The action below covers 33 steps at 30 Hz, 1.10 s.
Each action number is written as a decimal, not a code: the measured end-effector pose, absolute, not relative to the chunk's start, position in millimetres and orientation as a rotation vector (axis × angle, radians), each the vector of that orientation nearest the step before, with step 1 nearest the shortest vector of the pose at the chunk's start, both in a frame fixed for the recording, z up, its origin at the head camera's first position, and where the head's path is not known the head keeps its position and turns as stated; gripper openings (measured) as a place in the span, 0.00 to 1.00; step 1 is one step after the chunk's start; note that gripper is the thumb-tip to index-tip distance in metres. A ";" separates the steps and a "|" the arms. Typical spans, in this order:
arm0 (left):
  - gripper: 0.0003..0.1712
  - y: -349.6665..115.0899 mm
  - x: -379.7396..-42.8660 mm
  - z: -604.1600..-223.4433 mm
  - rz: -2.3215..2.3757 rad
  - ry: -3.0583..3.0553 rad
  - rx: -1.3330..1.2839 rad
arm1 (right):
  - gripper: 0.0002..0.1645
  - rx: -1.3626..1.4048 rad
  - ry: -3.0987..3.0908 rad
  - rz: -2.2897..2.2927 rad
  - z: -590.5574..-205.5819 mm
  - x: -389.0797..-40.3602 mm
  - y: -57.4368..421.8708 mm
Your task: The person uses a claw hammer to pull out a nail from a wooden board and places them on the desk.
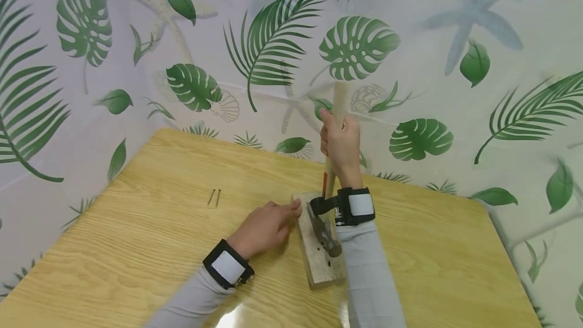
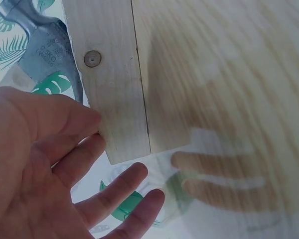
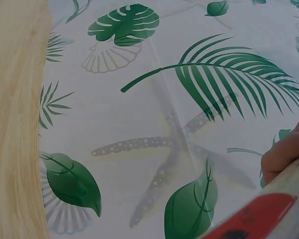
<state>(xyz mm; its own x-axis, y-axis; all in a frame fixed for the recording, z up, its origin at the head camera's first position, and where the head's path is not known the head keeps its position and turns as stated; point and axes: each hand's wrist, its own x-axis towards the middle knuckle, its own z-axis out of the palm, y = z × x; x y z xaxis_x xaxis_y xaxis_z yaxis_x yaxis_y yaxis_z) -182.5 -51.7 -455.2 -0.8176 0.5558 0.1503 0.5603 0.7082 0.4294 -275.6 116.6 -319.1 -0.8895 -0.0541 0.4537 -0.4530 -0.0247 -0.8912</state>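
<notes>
My right hand [image 1: 342, 148] grips the pale wooden handle of a claw hammer [image 1: 324, 234]; its fingers [image 3: 289, 152] show at the right edge of the right wrist view. The hammer's metal head lies over a wooden block [image 1: 314, 262], the handle rising away from me. In the left wrist view the claw end of the hammer [image 2: 45, 47] is close to the block's edge. With its fingertips, my left hand [image 1: 266, 227] touches the block's far-left edge, and two other fingers stay spread. Dark spots mark the block's top. Whether the claw holds a nail is hidden.
Two nails [image 1: 214, 197] lie side by side on the wood-grain table [image 1: 150, 247], left of the block. Behind the table's far edge hangs a leaf-patterned cloth [image 1: 273, 115]. Each wrist bears a black strap with a camera.
</notes>
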 end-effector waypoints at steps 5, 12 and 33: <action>0.24 -51.4 -182.2 -455.9 -0.735 -2.903 -0.941 | 0.22 0.444 -2.076 1.991 -323.2 -291.2 109.2; 0.24 -51.0 -181.8 -453.1 -0.737 -2.895 -0.941 | 0.24 0.454 -2.156 1.951 -323.9 -300.6 102.8; 0.24 -53.1 -180.4 -453.1 -0.798 -2.894 -0.945 | 0.18 0.500 -1.974 1.951 -319.6 -303.0 101.5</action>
<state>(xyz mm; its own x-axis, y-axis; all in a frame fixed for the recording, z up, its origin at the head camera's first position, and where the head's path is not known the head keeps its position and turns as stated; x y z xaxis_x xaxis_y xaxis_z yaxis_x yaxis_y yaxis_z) -180.4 -53.1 -453.1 -0.8195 0.5538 0.1471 0.5509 0.6909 0.4681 -303.0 101.5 -319.6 -0.8873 -0.0230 0.4606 -0.4608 0.0061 -0.8875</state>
